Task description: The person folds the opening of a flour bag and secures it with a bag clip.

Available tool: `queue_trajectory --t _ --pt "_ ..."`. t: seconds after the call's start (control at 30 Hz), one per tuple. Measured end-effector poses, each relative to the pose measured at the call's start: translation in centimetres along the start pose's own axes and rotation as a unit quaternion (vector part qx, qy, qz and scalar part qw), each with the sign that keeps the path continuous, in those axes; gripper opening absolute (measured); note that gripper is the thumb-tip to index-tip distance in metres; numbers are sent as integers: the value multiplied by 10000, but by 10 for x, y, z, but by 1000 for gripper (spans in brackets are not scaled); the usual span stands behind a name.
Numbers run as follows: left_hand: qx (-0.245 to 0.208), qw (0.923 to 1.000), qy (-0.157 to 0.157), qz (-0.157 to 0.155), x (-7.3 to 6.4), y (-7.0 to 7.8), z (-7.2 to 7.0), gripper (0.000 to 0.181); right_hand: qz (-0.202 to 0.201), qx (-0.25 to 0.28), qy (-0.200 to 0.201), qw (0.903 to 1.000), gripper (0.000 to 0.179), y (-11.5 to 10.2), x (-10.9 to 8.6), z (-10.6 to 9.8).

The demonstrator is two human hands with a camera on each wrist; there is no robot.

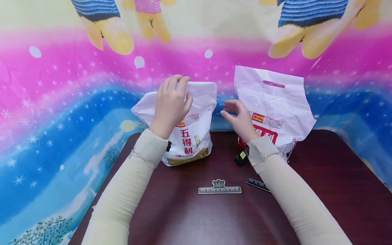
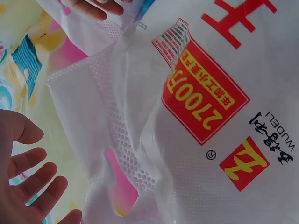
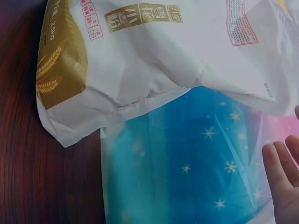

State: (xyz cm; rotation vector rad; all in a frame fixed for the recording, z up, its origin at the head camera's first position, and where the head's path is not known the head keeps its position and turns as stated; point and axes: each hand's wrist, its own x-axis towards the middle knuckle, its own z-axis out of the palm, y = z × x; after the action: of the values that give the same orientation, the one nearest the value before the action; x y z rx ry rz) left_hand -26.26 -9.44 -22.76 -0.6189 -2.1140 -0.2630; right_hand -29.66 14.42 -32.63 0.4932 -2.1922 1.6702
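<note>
The printed backdrop (image 1: 190, 61) covers the rear of the work area in bands of cream, magenta and blue. In front of it is the dark wood-grain table (image 1: 190, 221). Two pale sleeves (image 1: 122, 190) extend over the table from the near side.

The right bag (image 1: 269, 105) stands at the rear of the table, its top edge raised and its slot handle exposed. Its lower part is partly covered by the right hand and sleeve. The left bag (image 1: 196, 119) stands beside it, slightly apart, with a gold panel (wheat ears printed on it) at the base.

The left hand (image 1: 171, 105) is positioned at the top of the left bag, fingers extended and spread, gripping nothing; contact with the bag cannot be confirmed. The right hand (image 1: 239, 115) is between the two bags, fingers loosely bent, also gripping nothing. A black device (image 1: 242, 157) is located at the right wrist.

The front clip (image 1: 219, 189), with a piano-key strip, lies flat near the table's middle. The second clip (image 1: 257, 184) lies just beside it, partly hidden by the right sleeve.
</note>
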Motion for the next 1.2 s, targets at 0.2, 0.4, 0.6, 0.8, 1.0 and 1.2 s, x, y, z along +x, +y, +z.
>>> queue_trajectory --t 0.2,0.4,0.6,0.8,1.0,1.2 --pt "26 9997 -215 -59 4 -2 4 36 16 -85 -163 9998 40 0 7 5" --pt "181 9987 -473 -112 7 -4 7 37 224 -230 -39 9995 41 0 12 10" --pt "325 9971 -666 -166 9 -3 5 37 510 -79 -70 9986 43 -2 20 19" --pt "381 9973 -593 -218 12 -5 5 35 542 189 -167 9982 42 -3 27 27" --pt "329 9961 -751 -325 14 -6 6 35 658 467 -139 9966 40 -3 30 30" --pt "462 9946 -852 -358 15 -8 7 34 662 601 -151 9959 35 -4 31 32"
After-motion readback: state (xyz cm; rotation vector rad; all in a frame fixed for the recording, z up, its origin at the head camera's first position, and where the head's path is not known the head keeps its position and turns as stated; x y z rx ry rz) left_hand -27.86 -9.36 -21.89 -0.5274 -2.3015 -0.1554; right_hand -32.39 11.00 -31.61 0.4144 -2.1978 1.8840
